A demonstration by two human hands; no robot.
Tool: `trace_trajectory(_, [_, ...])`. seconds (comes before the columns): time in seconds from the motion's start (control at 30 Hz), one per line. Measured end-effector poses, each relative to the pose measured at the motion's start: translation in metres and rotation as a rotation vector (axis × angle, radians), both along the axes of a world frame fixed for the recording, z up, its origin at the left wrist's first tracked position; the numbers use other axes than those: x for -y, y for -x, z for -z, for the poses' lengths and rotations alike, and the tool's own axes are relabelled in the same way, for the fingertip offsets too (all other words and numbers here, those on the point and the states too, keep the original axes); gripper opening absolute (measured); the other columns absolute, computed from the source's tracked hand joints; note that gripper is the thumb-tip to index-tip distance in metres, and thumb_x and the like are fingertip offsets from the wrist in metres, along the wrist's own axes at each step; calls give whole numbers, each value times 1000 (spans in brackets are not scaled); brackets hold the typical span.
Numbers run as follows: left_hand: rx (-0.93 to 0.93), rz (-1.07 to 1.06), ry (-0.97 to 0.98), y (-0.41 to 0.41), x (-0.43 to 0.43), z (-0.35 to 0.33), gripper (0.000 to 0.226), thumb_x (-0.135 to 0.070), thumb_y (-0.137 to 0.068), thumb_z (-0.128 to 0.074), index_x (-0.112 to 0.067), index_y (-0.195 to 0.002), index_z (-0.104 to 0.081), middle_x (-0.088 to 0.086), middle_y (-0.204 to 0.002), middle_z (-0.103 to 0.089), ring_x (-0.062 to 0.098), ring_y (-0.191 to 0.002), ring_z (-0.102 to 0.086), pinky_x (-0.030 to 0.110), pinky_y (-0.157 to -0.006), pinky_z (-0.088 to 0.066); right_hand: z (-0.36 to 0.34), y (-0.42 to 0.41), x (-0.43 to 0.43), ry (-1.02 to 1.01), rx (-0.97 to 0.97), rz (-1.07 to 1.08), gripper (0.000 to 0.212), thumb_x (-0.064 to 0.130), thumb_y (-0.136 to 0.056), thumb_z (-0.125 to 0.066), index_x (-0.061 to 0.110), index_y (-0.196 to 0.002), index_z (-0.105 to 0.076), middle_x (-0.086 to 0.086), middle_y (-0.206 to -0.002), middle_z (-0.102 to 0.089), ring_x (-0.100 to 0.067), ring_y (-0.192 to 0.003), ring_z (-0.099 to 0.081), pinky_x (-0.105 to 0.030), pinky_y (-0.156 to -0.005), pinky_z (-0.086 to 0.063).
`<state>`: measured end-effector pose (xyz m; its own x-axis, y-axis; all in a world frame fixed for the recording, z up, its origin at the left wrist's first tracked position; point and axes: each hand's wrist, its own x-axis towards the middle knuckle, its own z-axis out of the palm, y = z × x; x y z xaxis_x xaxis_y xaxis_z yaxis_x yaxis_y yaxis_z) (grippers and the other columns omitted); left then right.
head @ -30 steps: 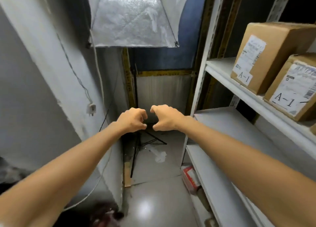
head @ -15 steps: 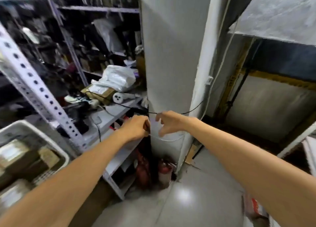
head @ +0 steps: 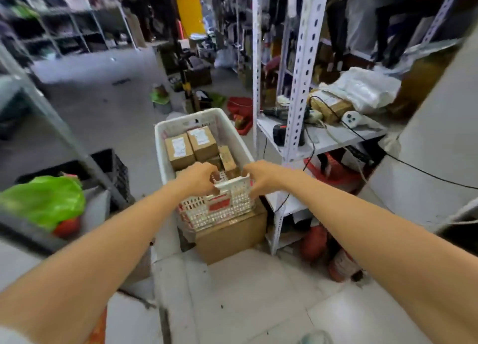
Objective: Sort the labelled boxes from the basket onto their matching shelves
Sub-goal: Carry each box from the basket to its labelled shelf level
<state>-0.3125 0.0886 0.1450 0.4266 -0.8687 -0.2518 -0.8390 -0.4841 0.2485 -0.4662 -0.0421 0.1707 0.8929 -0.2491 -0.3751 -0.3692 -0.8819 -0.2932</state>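
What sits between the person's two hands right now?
In the head view, the near rim of the white basket runs between the left hand and right hand; boxes lie beyond.

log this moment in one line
left hand: curled at near rim of white perforated plastic basket | right hand: same | grip: unclear | brown cardboard boxes: in basket

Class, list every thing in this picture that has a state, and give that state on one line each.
basket: upright, resting on a cardboard box, part full.
labelled boxes: closed, inside the basket.
left hand: fingers curled at the basket's near rim; grip unclear.
right hand: the same.
cardboard box: closed, on the floor.
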Motion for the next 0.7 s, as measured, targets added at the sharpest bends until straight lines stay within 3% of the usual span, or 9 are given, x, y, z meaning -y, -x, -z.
trace_trajectory(0.13, [-30,-138,25,-37,-35,3,40,-33,-76,-77,-21,-111,-63,-1,-102,-66,19,-92,-62,38,-84,-54,6,-41,-24,5,9,-46,53,27,-83,-69,5,-126,-48,-14,-124,-53,-32,-110,-54,-48,-95,-48])
trace_trajectory(0.3, [-59,-205,45,-71,-34,14,40,-36,-75,-77,-22,-110,-62,-2,-103,-66,18,-92,-63,40,-84,-55,7,-86,-16,4,2,-79,49,28,-83,-72,10,-122,-48,-4,-108,-49,-24,-98,-51,-33,-76,-44])
trace_trajectory(0.43, [-68,-227,63,-105,-11,26,40,-36,-76,-77,-21,-110,-61,-2,-102,-65,18,-94,-62,41,-84,-55,14,-131,12,12,4,-87,57,27,-80,-74,9,-128,-49,-9,-120,-55,-27,-107,-54,-39,-87,-50])
trace_trajectory(0.53, [-38,-214,-2,-140,11,36,41,-37,-77,-75,-22,-112,-60,-3,-104,-64,17,-93,-61,39,-83,-54,26,-171,41,26,-14,-100,56,28,-77,-73,6,-124,-51,-13,-119,-58,-30,-107,-57,-46,-90,-51])
trace_trajectory(0.7, [-22,-269,-51,-223,56,44,40,-40,-76,-74,-19,-107,-61,0,-103,-66,22,-95,-62,43,-82,-55,47,-245,96,-10,-4,-108,51,28,-76,-72,8,-119,-52,-10,-113,-57,-26,-100,-57,-45,-86,-52])
